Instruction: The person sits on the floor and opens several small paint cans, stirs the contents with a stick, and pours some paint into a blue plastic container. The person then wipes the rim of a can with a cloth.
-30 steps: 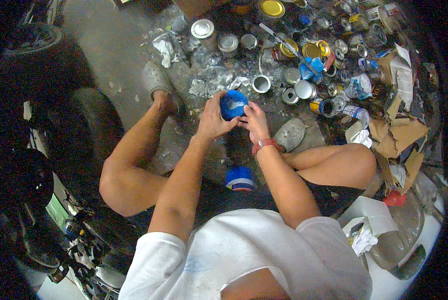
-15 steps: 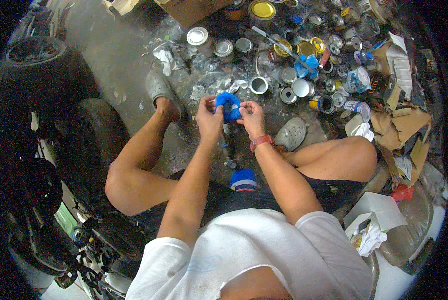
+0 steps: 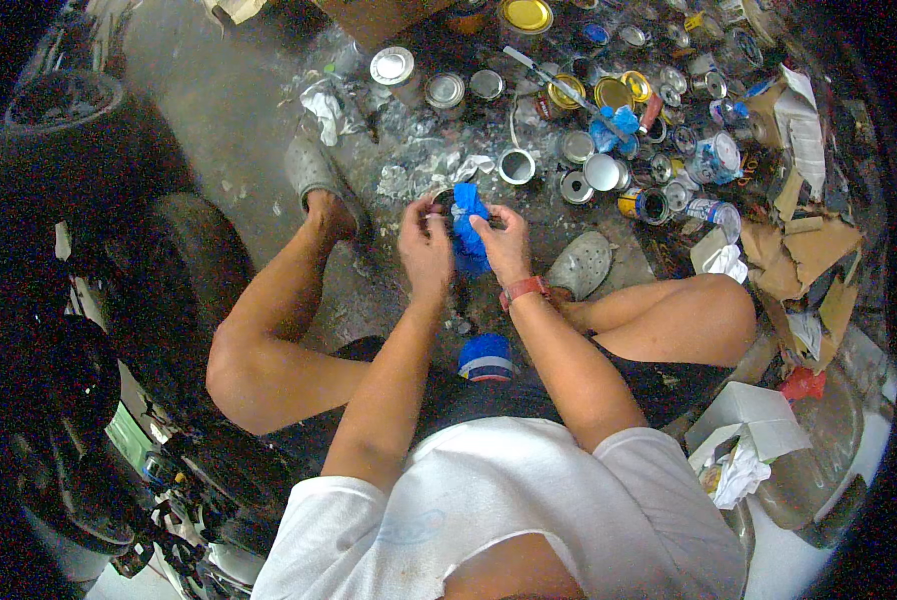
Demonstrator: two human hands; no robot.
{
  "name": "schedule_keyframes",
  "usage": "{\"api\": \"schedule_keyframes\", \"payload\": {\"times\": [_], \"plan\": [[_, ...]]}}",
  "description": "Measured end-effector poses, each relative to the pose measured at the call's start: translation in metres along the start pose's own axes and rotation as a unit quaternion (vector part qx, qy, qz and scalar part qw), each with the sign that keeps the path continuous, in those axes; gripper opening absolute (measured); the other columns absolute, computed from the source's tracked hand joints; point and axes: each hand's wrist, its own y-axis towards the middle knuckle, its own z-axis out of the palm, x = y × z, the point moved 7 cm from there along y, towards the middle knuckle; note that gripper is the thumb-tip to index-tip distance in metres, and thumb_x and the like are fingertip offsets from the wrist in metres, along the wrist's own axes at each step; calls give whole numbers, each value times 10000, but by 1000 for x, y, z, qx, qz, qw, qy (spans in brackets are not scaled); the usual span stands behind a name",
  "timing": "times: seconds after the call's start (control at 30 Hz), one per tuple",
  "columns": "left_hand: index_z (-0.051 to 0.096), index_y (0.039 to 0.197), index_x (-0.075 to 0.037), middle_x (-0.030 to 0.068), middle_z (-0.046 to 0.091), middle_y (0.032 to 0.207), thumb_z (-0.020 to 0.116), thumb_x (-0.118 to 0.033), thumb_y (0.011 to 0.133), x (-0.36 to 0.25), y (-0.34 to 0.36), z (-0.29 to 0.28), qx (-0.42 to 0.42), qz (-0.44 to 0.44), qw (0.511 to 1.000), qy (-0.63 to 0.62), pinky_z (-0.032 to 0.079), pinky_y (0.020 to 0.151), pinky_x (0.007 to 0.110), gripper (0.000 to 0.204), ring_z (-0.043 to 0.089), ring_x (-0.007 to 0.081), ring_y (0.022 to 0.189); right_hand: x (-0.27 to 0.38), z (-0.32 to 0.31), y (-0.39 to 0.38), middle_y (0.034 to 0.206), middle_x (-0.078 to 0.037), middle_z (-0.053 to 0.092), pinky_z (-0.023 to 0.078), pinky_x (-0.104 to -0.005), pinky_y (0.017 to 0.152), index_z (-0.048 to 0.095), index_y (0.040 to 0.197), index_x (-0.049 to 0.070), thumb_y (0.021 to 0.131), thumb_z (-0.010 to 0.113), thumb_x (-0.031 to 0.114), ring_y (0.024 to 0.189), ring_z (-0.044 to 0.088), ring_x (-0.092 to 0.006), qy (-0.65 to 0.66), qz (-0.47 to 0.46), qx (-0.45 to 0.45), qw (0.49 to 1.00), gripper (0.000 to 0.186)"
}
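Note:
My right hand [image 3: 502, 240] pinches a crumpled blue tape-like strip [image 3: 468, 228] between thumb and fingers. The strip stands up in front of my right thumb and hangs down below it. Close on its left side, my left hand [image 3: 427, 246] is curled with slightly blurred fingertips. A dark round rim [image 3: 443, 197] shows at those fingertips; what it belongs to is hidden. Beneath my hands, something small and dark lies on the floor, partly covered. Between my thighs sits a rounded item with a blue top [image 3: 486, 357] and a white band.
Open and lidded tins [image 3: 517, 167] crowd the floor ahead and to the right. A flat stick [image 3: 559, 86] lies across some, by crumpled blue film [image 3: 614, 130]. Torn cardboard [image 3: 804, 250] and a white box [image 3: 749, 425] lie right. Tyres [image 3: 204, 265] stand left.
The blue strip, spread as a ring between both hands before, is now bunched upright in my right hand. My left fingers have come off its left side, and a dark rim has appeared there.

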Motion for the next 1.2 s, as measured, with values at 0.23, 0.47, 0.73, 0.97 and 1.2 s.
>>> {"api": "schedule_keyframes", "payload": {"times": [0.23,0.47,0.73,0.97,1.2], "plan": [[320,1692,-67,223,689,1435,732,-189,999,177,5,24,225,-332,914,-67,551,1049,483,815,702,340,1211,3,-1,0,1050,-54,801,595,-324,835,786,1162,-12,958,864,149,894,722,-122,-31,-41,-16,999,271],[400,1659,-68,206,705,1388,727,-276,1017,275,15,60,229,-218,949,4,568,1030,496,750,698,348,1235,32,1,5,983,-41,804,582,-292,743,792,1166,4,957,866,131,818,715,-90,-49,-28,72,996,256],[229,1756,-103,359,668,1435,587,-381,1019,222,12,58,293,-215,923,125,497,1145,583,865,651,530,1327,90,-71,91,1087,-172,835,611,-409,912,813,1212,-9,892,909,283,1000,791,-280,-175,-2,97,980,444],[216,1760,-118,356,698,1370,573,-366,1036,195,3,42,284,-205,923,161,506,1101,601,844,662,553,1278,68,-63,167,1143,-208,804,603,-433,938,794,1233,-7,881,907,296,1036,775,-341,-391,-84,173,900,478],[417,1645,6,348,730,1275,602,-402,1070,193,-7,31,266,-180,926,198,565,999,595,729,717,524,1174,76,-67,129,1278,-221,690,509,-511,1111,720,1370,44,959,826,320,1237,650,-424,-415,-228,11,881,506]]}}
